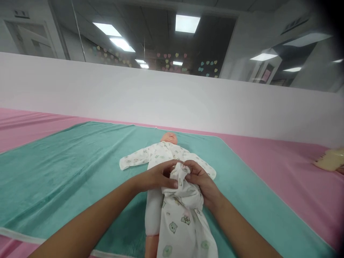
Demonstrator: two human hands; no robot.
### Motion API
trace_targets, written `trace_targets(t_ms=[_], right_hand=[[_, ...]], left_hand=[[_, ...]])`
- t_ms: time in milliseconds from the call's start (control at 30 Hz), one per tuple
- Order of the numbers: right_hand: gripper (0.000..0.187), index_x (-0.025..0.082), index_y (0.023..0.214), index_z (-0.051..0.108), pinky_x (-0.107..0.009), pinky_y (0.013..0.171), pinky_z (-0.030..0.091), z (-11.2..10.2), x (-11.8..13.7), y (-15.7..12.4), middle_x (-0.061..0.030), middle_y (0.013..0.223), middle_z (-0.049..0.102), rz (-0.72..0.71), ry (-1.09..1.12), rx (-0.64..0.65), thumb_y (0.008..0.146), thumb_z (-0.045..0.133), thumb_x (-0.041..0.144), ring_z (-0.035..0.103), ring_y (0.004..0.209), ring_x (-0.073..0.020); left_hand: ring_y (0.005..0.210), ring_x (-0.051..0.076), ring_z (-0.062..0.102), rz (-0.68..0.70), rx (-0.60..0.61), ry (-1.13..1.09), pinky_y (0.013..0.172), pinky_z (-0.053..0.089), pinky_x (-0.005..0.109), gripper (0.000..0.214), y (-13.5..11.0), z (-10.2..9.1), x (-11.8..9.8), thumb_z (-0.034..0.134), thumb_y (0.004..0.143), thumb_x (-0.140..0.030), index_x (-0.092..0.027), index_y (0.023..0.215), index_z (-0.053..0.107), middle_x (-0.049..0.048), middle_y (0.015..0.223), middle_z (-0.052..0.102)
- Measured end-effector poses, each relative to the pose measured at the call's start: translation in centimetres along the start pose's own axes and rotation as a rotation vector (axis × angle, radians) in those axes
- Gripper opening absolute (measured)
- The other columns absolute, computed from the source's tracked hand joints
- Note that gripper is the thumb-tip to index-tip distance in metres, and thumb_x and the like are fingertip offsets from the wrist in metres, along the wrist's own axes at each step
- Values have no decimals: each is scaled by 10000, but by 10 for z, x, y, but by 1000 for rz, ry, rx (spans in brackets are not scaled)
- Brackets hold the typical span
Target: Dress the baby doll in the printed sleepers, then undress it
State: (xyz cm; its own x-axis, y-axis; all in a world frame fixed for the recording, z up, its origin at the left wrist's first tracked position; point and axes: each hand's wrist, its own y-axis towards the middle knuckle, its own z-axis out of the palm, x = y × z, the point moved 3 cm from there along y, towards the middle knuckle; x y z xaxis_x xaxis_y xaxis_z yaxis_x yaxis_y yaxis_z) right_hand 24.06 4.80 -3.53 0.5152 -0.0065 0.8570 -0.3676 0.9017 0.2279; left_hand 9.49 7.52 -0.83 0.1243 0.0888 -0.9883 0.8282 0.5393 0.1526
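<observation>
Printed trousers (185, 229), white with small bear motifs, lie nearest the camera, draped over the lower half of a baby doll (163, 154) that rests on its back, head pointing away. Both forearms come in from the lower edge and meet over the doll's belly. The left hand (156, 177) has its fingers curled shut on a gathered bunch of the trousers' waist, thumb pressing the fabric down; the right hand (200, 182) pinches the same bunch from the other side, fingers closed on the cloth, so the waistband is held bunched between them at the doll's middle. The doll's sleeved arms spread flat to either side, which leaves the torso free for both hands. A teal towel (67, 168) pads the doll from the pink surface (290, 175). A pale yellowish object (329, 160) sits well apart at the right edge.
</observation>
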Motion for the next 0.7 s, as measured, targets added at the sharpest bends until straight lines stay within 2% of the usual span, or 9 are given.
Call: trace_targets(t_ms=[100,233,367,400,467,567,633,700], right_hand=[[321,242,1008,570,-230,646,480,6,-2,-2,-14,890,640,42,0,12,712,649,148,613,742,-125],[359,248,1077,549,-215,630,476,12,7,-3,-22,904,646,15,22,-18,730,641,228,611,719,-117],[530,190,1174,515,-248,760,467,15,18,-3,-90,1108,596,19,-8,28,697,656,372,591,907,-168],[555,183,1186,509,-261,791,458,15,18,-3,-99,1150,573,38,-24,53,695,650,401,576,952,-180],[562,185,1182,513,-273,796,453,14,15,-5,-97,1148,568,97,-75,113,696,641,436,568,963,-185],[478,175,1026,604,-249,682,463,12,7,-10,-49,941,629,262,-285,264,630,706,422,586,808,-159],[362,156,831,654,-221,599,447,10,3,-14,-6,766,627,383,-490,374,571,751,388,565,682,-130],[292,148,693,654,-211,564,434,7,1,-17,18,669,607,431,-625,434,546,763,376,539,619,-112]], left_hand=[[774,152,532,10,-66,-18,632,400,247,342,-1,-3,2,660,672,-113,-184,995,573,20,844,564],[680,122,527,34,-212,-178,599,391,232,154,1,-10,7,671,665,-143,-152,770,559,8,769,557],[859,154,538,169,-518,-259,693,404,236,141,0,-24,2,627,672,-133,-168,799,576,22,988,572],[862,150,535,197,-565,-276,697,405,232,129,0,-27,-1,610,681,-130,-172,796,568,16,975,575],[728,114,522,242,-591,-320,634,397,210,88,-2,-31,-5,583,691,-118,-167,706,511,-11,790,563],[520,75,419,274,-593,-385,498,335,184,205,-3,-34,-9,572,677,-102,-170,610,391,-53,569,427],[482,71,395,241,-587,-399,457,305,183,236,-3,-33,-8,590,668,-104,-175,613,373,-62,553,402],[474,69,405,191,-558,-407,449,307,183,239,-3,-30,-7,617,663,-115,-175,619,390,-63,560,419]])
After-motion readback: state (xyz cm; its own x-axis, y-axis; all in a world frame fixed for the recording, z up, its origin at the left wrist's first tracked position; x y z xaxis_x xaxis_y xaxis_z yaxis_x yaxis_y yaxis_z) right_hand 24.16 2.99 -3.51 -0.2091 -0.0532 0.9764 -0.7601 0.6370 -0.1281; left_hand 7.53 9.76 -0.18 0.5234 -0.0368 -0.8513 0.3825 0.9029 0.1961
